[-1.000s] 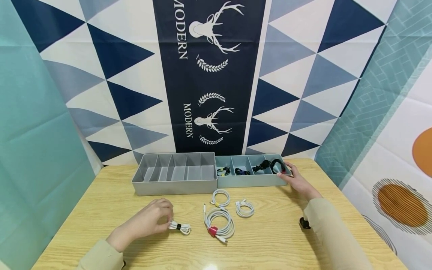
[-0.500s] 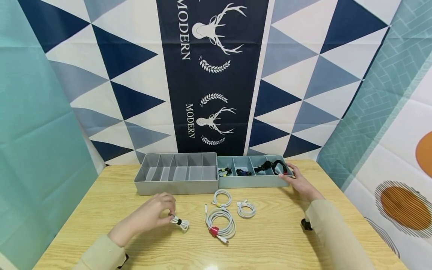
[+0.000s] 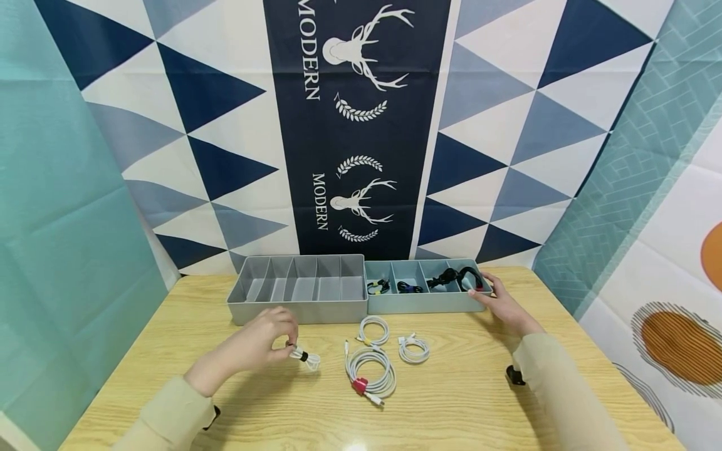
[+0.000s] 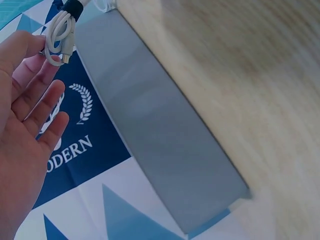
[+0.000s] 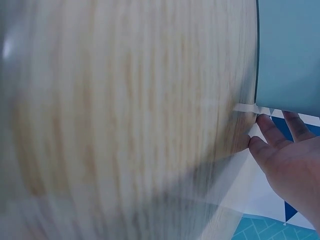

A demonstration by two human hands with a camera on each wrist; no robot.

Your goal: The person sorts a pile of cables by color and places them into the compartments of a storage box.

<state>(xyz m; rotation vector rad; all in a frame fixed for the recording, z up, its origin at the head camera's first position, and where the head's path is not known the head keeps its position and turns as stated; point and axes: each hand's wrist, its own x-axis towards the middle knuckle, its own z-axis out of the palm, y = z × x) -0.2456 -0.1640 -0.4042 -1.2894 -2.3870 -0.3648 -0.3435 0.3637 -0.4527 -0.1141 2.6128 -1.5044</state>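
Note:
My left hand (image 3: pixel 264 341) pinches a bundled white charging cable (image 3: pixel 306 357) between thumb and fingertips, slightly above the table. A black strap (image 4: pixel 73 8) binds the bundle; in the left wrist view the other fingers are spread off it. At the right end of the blue-green divided box (image 3: pixel 423 303), my right hand (image 3: pixel 504 307) rests with its thumb at the front corner and fingers along the end wall. Black cables (image 3: pixel 444 278) lie in that box. On the table are a large white cable coil with a red strap (image 3: pixel 360 386) and smaller white coils (image 3: pixel 373 330) (image 3: pixel 414 349).
A grey divided box (image 3: pixel 299 312) adjoins the blue-green one on its left, its compartments bare. Both stand at the back of the wooden table (image 3: pixel 440 401), before a patterned cloth backdrop (image 3: pixel 355 131). Cloth also hangs at the left and right sides.
My left hand has lifted the black-strapped white cable off the table and moved it towards the grey box. The right hand has stayed at the blue-green box's end.

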